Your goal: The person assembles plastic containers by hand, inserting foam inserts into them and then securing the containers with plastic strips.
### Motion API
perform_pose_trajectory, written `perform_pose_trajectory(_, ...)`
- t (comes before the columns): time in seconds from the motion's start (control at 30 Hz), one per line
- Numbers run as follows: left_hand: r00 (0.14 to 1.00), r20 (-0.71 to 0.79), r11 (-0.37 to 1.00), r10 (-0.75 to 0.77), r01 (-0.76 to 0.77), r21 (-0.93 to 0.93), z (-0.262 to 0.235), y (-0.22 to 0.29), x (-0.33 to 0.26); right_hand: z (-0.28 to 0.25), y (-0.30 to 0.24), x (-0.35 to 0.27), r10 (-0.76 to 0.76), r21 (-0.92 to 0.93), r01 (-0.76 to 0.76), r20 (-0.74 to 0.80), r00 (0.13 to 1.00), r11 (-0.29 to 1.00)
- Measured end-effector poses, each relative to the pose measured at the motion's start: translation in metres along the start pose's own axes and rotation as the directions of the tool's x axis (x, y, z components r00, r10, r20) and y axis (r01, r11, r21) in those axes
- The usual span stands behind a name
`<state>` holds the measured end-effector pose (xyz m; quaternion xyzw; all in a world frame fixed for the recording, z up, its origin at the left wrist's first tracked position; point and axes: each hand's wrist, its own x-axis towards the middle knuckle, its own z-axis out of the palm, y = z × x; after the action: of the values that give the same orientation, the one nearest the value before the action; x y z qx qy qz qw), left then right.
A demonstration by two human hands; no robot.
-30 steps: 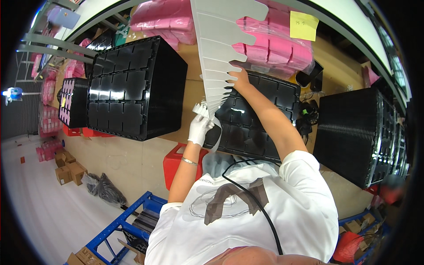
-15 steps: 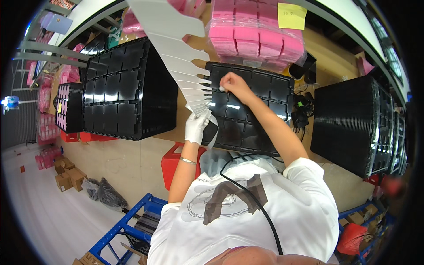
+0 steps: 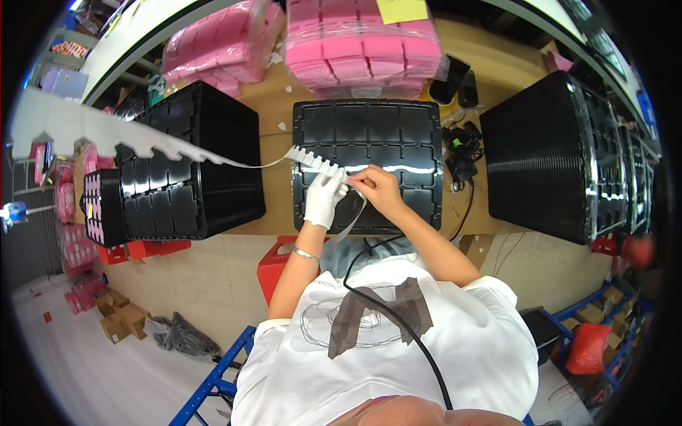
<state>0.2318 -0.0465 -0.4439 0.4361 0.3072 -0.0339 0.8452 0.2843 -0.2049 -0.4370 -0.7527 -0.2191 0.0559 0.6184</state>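
Observation:
A black compartment tray (image 3: 369, 117) lies on the worktable before me. Over its left part, my left hand (image 3: 323, 202), in a white glove, is closed on a long white notched strip (image 3: 310, 157). The strip twists away past the tray's left side to the upper left, and its tail hangs in a loop below my hands. My bare right hand (image 3: 379, 190) is pinched closed right beside the gloved fingertips, at the strip's edge. Whatever sits between its fingertips is too small to make out.
Tall stacks of black trays stand to the left (image 3: 231, 156) and right (image 3: 529, 156). Behind the tray are plastic-wrapped pink bundles (image 3: 366, 50), one with a yellow note (image 3: 402, 10). Dark cables (image 3: 463, 153) and a black phone (image 3: 449, 79) lie to its right. A red stool (image 3: 277, 266) is below.
My right hand has come off the tray's upper part, down and left to my left hand. The strip has swung from upright to stretching leftward. The view has shifted a little.

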Motion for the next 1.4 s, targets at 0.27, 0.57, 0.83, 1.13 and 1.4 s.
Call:
perform_pose_trajectory(0.27, 0.999, 0.039, 0.999, -0.036, 0.036, 0.016, 0.031, -0.015, 0.016, -0.133, 0.059, 0.071, 0.063, -0.250, -0.132, -0.266, 0.962, 0.959)
perform_pose_trajectory(0.57, 0.998, -0.011, 0.962, -0.056, 0.057, 0.266, 0.032, -0.024, 0.020, -0.165, 0.111, 0.112, 0.119, -0.598, -0.180, -0.139, 0.983, 0.781)
perform_pose_trajectory(0.83, 0.999, -0.025, 0.975, -0.040, 0.044, 0.218, 0.028, -0.020, 0.026, -0.161, 0.114, 0.117, 0.046, -0.625, -0.143, -0.169, 0.985, 0.767)
perform_pose_trajectory(1.13, 0.998, 0.001, 0.982, -0.064, 0.062, 0.179, 0.023, -0.020, 0.028, -0.155, 0.116, 0.119, 0.072, -0.639, -0.201, -0.223, 0.972, 0.742)
perform_pose_trajectory(1.4, 0.999, 0.012, 0.974, -0.042, 0.038, 0.223, 0.021, -0.023, 0.021, -0.164, 0.104, 0.092, 0.016, -0.583, 0.006, 0.032, 0.999, 0.813)
